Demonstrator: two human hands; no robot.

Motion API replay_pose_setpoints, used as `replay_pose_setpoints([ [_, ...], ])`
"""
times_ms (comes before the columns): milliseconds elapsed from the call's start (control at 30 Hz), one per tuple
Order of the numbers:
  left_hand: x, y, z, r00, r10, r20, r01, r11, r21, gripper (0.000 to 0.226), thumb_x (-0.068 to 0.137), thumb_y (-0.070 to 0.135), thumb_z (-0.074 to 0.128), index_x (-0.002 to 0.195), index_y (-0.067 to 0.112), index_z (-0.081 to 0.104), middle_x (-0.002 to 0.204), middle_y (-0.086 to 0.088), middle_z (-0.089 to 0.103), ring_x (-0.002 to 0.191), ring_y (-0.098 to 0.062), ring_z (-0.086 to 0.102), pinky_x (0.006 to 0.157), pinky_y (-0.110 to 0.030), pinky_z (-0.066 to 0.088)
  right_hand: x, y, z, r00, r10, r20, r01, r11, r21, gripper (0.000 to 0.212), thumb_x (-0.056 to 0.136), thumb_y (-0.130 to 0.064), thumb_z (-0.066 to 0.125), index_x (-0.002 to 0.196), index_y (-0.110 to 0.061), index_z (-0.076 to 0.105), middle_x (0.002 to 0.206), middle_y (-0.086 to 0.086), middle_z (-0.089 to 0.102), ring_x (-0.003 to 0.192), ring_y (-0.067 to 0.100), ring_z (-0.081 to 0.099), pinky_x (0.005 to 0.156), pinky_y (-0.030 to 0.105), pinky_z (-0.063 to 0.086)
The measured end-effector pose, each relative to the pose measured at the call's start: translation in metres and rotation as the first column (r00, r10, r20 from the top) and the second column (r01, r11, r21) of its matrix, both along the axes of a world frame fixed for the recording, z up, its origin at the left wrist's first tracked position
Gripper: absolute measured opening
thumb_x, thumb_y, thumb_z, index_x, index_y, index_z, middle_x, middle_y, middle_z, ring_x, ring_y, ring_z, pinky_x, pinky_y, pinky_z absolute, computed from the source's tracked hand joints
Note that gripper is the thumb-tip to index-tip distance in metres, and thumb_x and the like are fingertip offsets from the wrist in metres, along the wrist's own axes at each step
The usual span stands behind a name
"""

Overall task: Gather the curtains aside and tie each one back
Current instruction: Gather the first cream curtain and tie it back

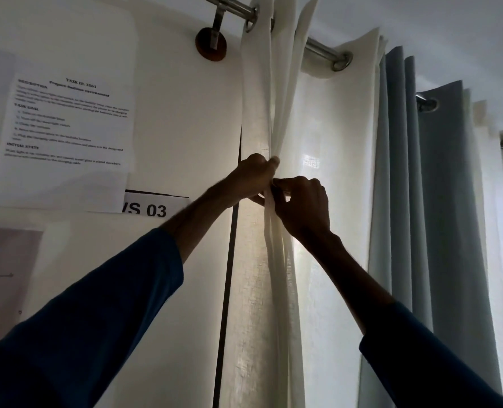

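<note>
A white sheer curtain (329, 136) hangs by metal eyelets from a steel rod (322, 48). Its left folds (282, 92) are drawn together into a narrow bunch at mid height. My left hand (251, 179) grips that bunch from the left, with fabric showing at the fingertips. My right hand (304, 206) pinches a thin white strip of fabric (269, 207) right beside it, and the strip hangs down below both hands. A grey-blue curtain (420, 201) hangs to the right, gathered in folds. Whether the strip is a separate tie or a curtain fold is unclear.
The rod sits on a round wooden wall bracket (210, 45) at the upper left. Printed sheets (67, 122) and a sign reading "03" (153, 206) are stuck on the white wall to the left. A dark vertical window frame edge (228, 275) runs down behind the curtain.
</note>
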State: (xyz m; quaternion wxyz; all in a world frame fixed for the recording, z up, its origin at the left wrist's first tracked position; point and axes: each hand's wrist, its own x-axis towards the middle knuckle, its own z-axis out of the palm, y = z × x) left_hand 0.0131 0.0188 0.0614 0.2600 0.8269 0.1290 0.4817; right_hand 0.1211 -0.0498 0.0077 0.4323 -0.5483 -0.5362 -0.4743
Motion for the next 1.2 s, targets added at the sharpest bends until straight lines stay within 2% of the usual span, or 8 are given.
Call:
replay_pose_setpoints([
  [200, 0.004, 0.005, 0.000, 0.956, 0.270, 0.118, -0.288, 0.939, 0.187, 0.029, 0.087, 0.018, 0.066, 0.075, 0.004, 0.043, 0.094, -0.023, 0.064, 0.087, -0.037, 0.068, 0.073, -0.047, 0.062, 0.013, -0.006, -0.007, 0.956, 0.282, -0.086, -0.283, 0.959, 0.002, 0.018, 0.098, -0.024, 0.063, 0.101, -0.023, 0.080, 0.103, -0.008, 0.079, 0.082, 0.003, 0.075, 0.075, 0.018, 0.057],
  [300, 0.006, 0.013, -0.002, 0.957, 0.268, 0.112, -0.287, 0.933, 0.218, 0.026, 0.088, 0.013, 0.060, 0.072, 0.003, 0.043, 0.083, -0.023, 0.063, 0.074, -0.039, 0.067, 0.060, -0.040, 0.060, 0.044, -0.013, -0.002, 0.961, 0.206, -0.184, -0.159, 0.957, 0.242, 0.013, 0.092, -0.027, 0.070, 0.102, -0.023, 0.077, 0.103, -0.008, 0.078, 0.090, 0.006, 0.074, 0.079, 0.009, 0.049],
  [400, 0.007, 0.023, -0.001, 0.937, 0.323, 0.131, -0.347, 0.901, 0.261, 0.041, 0.090, 0.018, 0.059, 0.063, 0.011, 0.030, 0.066, -0.005, 0.044, 0.057, -0.024, 0.050, 0.047, -0.025, 0.038, 0.089, -0.021, 0.007, 0.931, -0.016, -0.365, 0.151, 0.927, 0.344, 0.062, 0.088, -0.046, 0.074, 0.135, -0.010, 0.055, 0.139, 0.009, 0.059, 0.129, 0.025, 0.055, 0.109, 0.028, 0.039],
  [500, 0.004, 0.028, 0.001, 0.932, 0.339, 0.129, -0.363, 0.876, 0.317, 0.043, 0.091, 0.019, 0.059, 0.062, 0.010, 0.029, 0.066, -0.003, 0.040, 0.061, -0.022, 0.044, 0.046, -0.024, 0.033, 0.117, -0.024, 0.015, 0.828, 0.036, -0.560, 0.126, 0.960, 0.248, 0.092, 0.084, -0.057, 0.073, 0.150, -0.004, 0.036, 0.152, 0.016, 0.045, 0.141, 0.033, 0.043, 0.116, 0.047, 0.038],
  [700, 0.006, 0.035, 0.000, 0.929, 0.349, 0.125, -0.371, 0.873, 0.317, 0.044, 0.093, 0.020, 0.058, 0.063, 0.014, 0.027, 0.070, -0.002, 0.038, 0.068, -0.024, 0.044, 0.048, -0.026, 0.029, 0.117, -0.012, 0.015, 0.905, 0.021, -0.426, 0.147, 0.922, 0.358, 0.036, 0.091, -0.037, 0.072, 0.107, -0.005, 0.070, 0.113, 0.013, 0.072, 0.108, 0.030, 0.067, 0.096, 0.033, 0.047],
  [800, 0.008, 0.038, -0.002, 0.922, 0.361, 0.139, -0.386, 0.864, 0.322, 0.045, 0.093, 0.020, 0.057, 0.063, 0.015, 0.025, 0.070, -0.006, 0.040, 0.071, -0.028, 0.047, 0.047, -0.027, 0.027, 0.104, -0.003, 0.015, 0.923, -0.135, -0.360, 0.267, 0.898, 0.350, 0.026, 0.092, -0.033, 0.071, 0.099, -0.008, 0.075, 0.132, 0.012, 0.062, 0.128, 0.028, 0.051, 0.103, 0.039, 0.040],
  [933, 0.010, 0.040, -0.007, 0.912, 0.391, 0.127, -0.410, 0.841, 0.353, 0.027, 0.097, 0.025, 0.055, 0.087, 0.001, 0.046, 0.107, -0.024, 0.056, 0.093, -0.037, 0.055, 0.065, -0.031, 0.036, 0.082, 0.005, 0.016, 0.957, -0.270, -0.104, 0.289, 0.886, 0.363, 0.011, 0.092, -0.016, 0.072, 0.092, -0.006, 0.076, 0.114, 0.011, 0.065, 0.112, 0.030, 0.058, 0.091, 0.037, 0.046],
  [1200, 0.009, 0.044, -0.004, 0.905, 0.417, 0.081, -0.410, 0.808, 0.423, 0.026, 0.099, 0.029, 0.054, 0.099, 0.004, 0.050, 0.111, -0.019, 0.056, 0.103, -0.038, 0.059, 0.076, -0.035, 0.045, 0.019, 0.014, 0.032, 0.995, -0.069, -0.079, 0.086, 0.967, 0.242, 0.028, 0.096, -0.009, 0.056, 0.070, -0.001, 0.055, 0.067, 0.012, 0.060, 0.068, 0.032, 0.053, 0.062, 0.036, 0.036],
])
